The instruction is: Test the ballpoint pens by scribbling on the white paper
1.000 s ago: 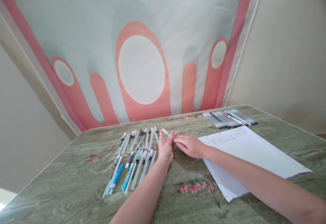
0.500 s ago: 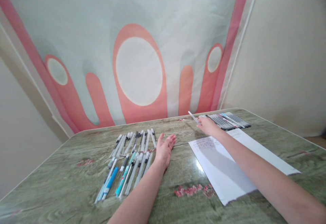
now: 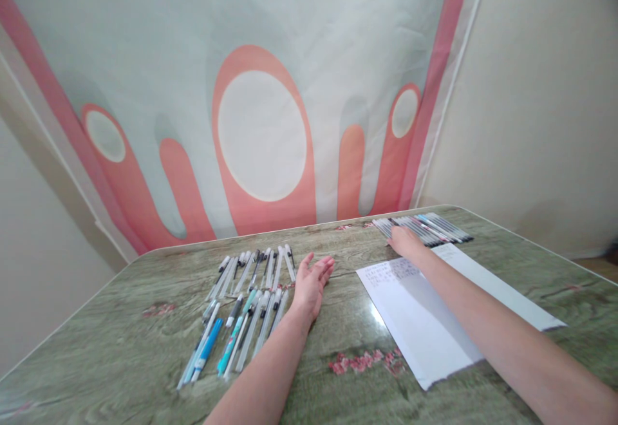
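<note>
My right hand (image 3: 405,241) is at the back right of the table, over the left end of a row of pens (image 3: 437,226) laid side by side. Its fingers are closed at a pen there; the fingertips are partly hidden. My left hand (image 3: 311,285) rests on its side near the middle with fingers apart, holding nothing. Just left of it lie an upper group of pens (image 3: 253,267) and a lower group (image 3: 255,325), which includes a blue pen (image 3: 207,349) and a teal pen (image 3: 232,344).
White paper sheets (image 3: 425,322) with handwriting at the top lie under my right forearm. The wood-patterned table (image 3: 120,341) has pink flower prints. Behind its far edge hangs a backdrop (image 3: 328,58) with orange and white shapes.
My right hand has moved slightly right, to the row's left end. The white pen that stuck out from it at an angle now lies with the row. My left hand has not moved.
</note>
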`<state>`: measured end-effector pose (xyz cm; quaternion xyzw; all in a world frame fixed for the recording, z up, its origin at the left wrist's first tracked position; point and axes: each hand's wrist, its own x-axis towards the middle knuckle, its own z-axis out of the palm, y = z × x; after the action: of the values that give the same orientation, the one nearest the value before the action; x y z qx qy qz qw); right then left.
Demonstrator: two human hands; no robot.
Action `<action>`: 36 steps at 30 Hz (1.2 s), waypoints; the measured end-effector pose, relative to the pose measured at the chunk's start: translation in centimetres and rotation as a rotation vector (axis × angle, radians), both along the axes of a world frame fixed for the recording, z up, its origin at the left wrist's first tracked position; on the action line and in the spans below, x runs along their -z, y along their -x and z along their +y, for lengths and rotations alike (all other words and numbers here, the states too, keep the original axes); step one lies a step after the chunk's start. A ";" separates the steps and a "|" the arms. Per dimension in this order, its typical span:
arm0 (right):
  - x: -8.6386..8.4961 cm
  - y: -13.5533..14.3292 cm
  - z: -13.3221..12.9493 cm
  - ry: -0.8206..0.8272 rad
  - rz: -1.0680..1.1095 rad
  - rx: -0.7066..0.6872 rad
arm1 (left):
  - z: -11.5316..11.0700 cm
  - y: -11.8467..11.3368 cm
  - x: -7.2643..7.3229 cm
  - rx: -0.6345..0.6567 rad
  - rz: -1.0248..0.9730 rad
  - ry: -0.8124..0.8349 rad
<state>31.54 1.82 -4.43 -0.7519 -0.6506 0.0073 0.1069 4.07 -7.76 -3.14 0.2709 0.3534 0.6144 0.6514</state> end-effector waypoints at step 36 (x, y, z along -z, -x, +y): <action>3.1 -2.0 1.3 -0.022 -0.087 -0.179 | 0.0 0.1 0.2 0.039 0.019 -0.020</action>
<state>33.58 3.11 -7.57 -0.6891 -0.7192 -0.0230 0.0859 3.99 -7.75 -3.37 0.2900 0.3479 0.6024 0.6572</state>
